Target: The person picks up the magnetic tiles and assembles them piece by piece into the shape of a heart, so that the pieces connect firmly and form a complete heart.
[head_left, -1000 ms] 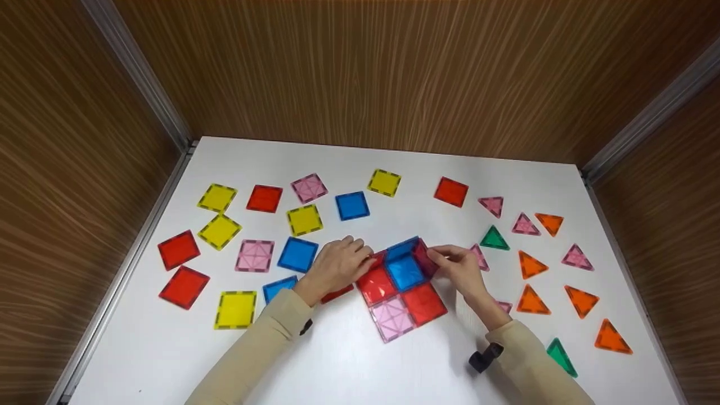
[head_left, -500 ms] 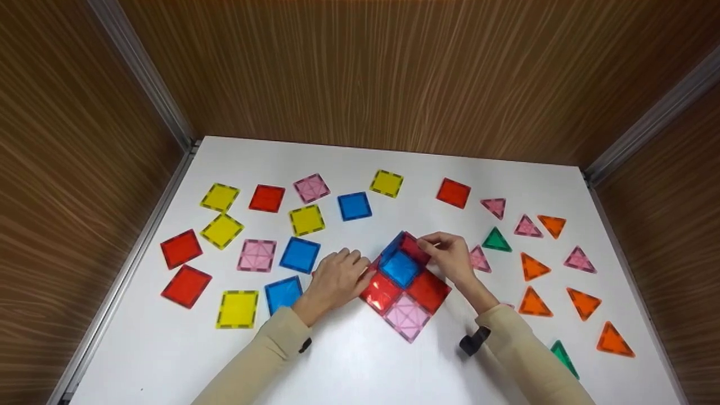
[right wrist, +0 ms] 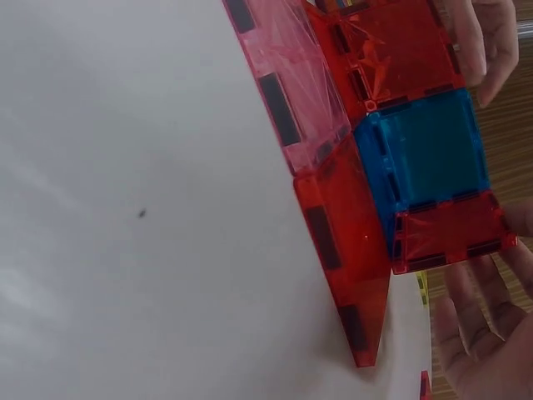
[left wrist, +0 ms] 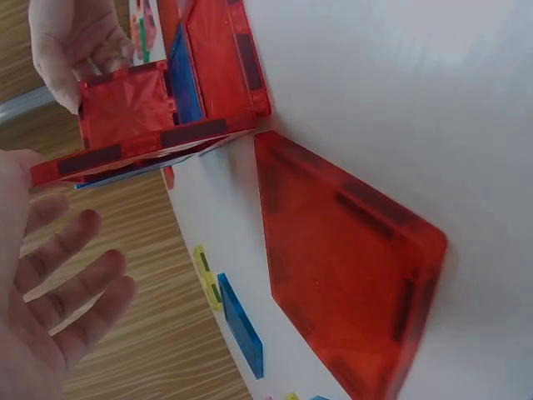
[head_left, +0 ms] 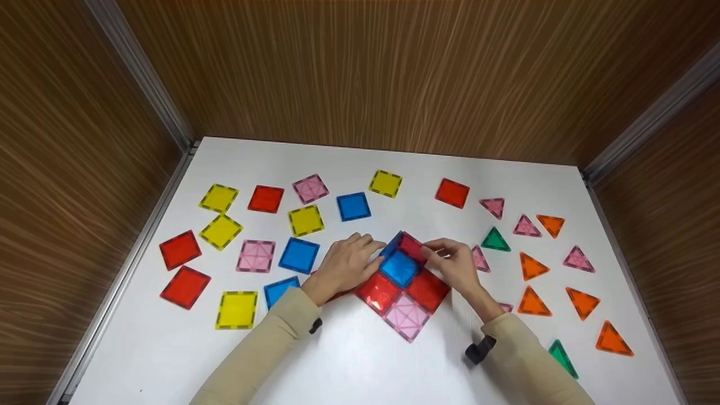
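Square magnetic tiles form a joined base: blue [head_left: 399, 269], two red, and a pink tile [head_left: 407, 316] nearest me. Along its back edges stand upright a blue tile [right wrist: 437, 146] between two red ones. My right hand [head_left: 457, 263] pinches the corner of the right upright red tile [right wrist: 454, 229] between thumb and finger. My left hand [head_left: 349, 261] pinches the top edge of the left upright red tile [right wrist: 400, 50], its other fingers spread loosely behind. This hand hides most of that tile in the head view. A loose red square [left wrist: 350, 267] lies flat under the left wrist.
Loose squares such as a yellow tile [head_left: 236, 309] and a blue tile [head_left: 299, 255] lie to the left and back. Orange triangles [head_left: 534, 301], pink triangles [head_left: 526, 225] and green triangles [head_left: 495, 239] lie at right. Wood-grain panels [head_left: 360, 73] wall the table.
The base has been turned so its pink corner points toward me. My left hand dropped slightly, then rose back to the upright tiles. The right hand keeps its pinch on the red tile.
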Demonstrator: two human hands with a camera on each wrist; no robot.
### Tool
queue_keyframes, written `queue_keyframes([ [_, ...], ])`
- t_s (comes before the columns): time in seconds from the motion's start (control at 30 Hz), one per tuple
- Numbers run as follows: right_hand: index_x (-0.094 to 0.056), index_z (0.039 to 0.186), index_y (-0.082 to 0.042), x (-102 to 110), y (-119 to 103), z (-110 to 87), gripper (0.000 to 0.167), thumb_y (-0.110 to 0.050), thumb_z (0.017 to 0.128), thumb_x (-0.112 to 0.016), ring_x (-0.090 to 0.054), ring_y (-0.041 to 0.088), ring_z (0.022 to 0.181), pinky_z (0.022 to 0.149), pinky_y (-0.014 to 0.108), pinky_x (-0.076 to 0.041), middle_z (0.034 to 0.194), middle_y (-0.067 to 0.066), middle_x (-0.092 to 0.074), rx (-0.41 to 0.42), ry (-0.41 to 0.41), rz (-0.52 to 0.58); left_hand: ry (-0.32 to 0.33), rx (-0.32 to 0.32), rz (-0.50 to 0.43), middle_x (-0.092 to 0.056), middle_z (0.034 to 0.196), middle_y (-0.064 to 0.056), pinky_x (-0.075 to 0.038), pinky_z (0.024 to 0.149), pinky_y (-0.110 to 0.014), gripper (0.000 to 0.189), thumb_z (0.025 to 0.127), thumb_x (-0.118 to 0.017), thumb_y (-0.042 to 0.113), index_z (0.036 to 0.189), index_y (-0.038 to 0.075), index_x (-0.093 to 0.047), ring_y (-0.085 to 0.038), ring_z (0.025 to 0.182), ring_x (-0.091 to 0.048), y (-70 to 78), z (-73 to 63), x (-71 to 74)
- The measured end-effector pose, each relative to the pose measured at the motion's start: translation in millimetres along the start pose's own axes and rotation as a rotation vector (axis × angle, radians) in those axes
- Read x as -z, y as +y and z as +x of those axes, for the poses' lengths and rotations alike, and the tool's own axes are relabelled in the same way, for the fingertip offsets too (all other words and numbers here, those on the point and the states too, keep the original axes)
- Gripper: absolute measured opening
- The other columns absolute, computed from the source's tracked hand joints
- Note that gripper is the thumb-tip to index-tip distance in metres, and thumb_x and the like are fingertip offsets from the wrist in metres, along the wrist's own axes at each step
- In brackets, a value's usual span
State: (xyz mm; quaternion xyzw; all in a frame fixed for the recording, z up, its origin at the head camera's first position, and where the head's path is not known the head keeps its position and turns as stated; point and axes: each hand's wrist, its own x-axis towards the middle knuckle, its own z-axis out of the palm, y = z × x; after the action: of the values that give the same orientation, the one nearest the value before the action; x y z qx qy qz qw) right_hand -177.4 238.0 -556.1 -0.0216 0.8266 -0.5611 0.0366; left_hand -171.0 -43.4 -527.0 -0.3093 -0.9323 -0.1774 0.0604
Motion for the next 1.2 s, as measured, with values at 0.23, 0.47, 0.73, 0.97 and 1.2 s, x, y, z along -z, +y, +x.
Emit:
queue_keyframes([
  [0.23, -0.079, 0.118, -0.007, -5, -2, 13.7, 0.023, -0.022, 0.1, -0.074, -0.066, 0.02, 0.092, 0.074, 0.02, -0.058, 0.111, 0.016, -0.076, 0.055, -0.031, 0.007, -0.087, 0.06, -0.033, -0.069, 0.135, -0.007, -0.061, 0.098, -0.042, 0.044, 0.109, -0.055, 0.041, 0.147, 0.019, -0.062, -0.024, 0.122, -0.064, 1.5, -0.1, 0.7],
  [0.47, -0.078, 0.12, -0.007, -10, -6, 30.9, 0.028, -0.026, 0.101, -0.073, -0.064, 0.015, 0.097, 0.078, 0.02, -0.058, 0.114, 0.015, -0.076, 0.059, -0.091, 0.004, -0.026, 0.058, -0.002, -0.07, 0.133, -0.006, -0.062, 0.093, -0.037, 0.042, 0.107, -0.06, 0.037, 0.143, 0.016, -0.066, -0.023, 0.117, -0.066, 3.2, -6.9, -0.5],
  [0.73, -0.072, 0.13, -0.004, 22, -1, 55.8, 0.039, -0.033, 0.104, -0.069, -0.065, 0.026, 0.108, 0.092, 0.031, -0.058, 0.125, 0.015, -0.073, 0.086, -0.067, -0.134, 0.011, 0.053, 0.024, -0.069, 0.134, -0.006, -0.063, 0.09, -0.037, 0.041, 0.105, -0.063, 0.036, 0.141, 0.017, -0.067, -0.024, 0.117, -0.067, 2.4, -5.8, -1.7],
  [0.97, -0.063, 0.143, -0.008, 67, 13, 89.0, 0.051, -0.039, 0.103, -0.067, -0.058, 0.041, 0.126, 0.112, 0.062, -0.049, 0.147, 0.019, -0.058, 0.042, -0.048, -0.497, 0.0, 0.058, 0.062, -0.069, 0.135, -0.006, -0.063, 0.091, -0.037, 0.043, 0.105, -0.062, 0.037, 0.143, 0.016, -0.066, -0.023, 0.118, -0.066, 3.0, -5.4, 0.0],
  [1.2, -0.054, 0.152, -0.01, 76, 18, 111.5, 0.056, -0.034, 0.104, -0.067, -0.05, 0.046, 0.141, 0.12, 0.066, -0.04, 0.161, 0.023, -0.045, 0.005, -0.119, -0.685, -0.032, 0.085, 0.05, -0.067, 0.136, -0.007, -0.063, 0.094, -0.039, 0.045, 0.107, -0.06, 0.04, 0.144, 0.017, -0.064, -0.024, 0.12, -0.064, 3.2, -9.5, 0.1],
])
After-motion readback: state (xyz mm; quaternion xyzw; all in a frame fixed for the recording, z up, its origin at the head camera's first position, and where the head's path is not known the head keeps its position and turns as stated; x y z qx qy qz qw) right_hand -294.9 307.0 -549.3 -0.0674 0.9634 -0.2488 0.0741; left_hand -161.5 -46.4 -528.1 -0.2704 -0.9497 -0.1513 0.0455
